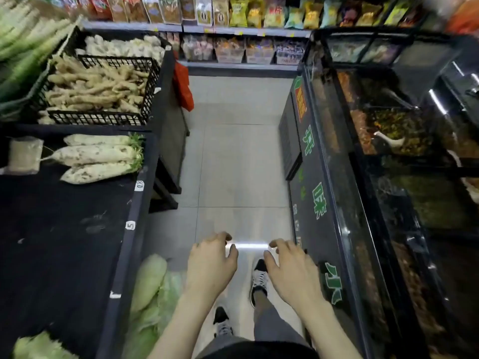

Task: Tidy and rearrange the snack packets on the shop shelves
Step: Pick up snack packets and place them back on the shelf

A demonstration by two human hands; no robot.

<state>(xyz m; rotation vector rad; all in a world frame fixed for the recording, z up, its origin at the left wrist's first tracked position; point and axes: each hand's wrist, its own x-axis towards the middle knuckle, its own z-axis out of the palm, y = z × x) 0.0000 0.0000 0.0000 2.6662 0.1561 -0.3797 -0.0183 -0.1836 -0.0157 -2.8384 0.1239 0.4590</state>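
Left hand (211,265) and right hand (291,266) held out over aisle floor (241,164), fingers loosely curled, grasping nothing. Snack packets (233,11) on shelves (243,31) at aisle's far end, well apart from hands. Likely approach, hands readied.

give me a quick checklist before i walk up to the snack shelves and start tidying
1. Left hand free: ok, it holds nothing.
2. Right hand free: ok, it holds nothing.
3. Floor clear up to the shelves: ok, bare tiles, no obstacle shows.
4. Room to pass the red packs hanging at the aisle's left edge: ok, the tiles beside them are open.
5. Snack packets within reach: not ok, they stand at the far end of the aisle.
6. Which packets are out of line: cannot tell, too far and blurred.
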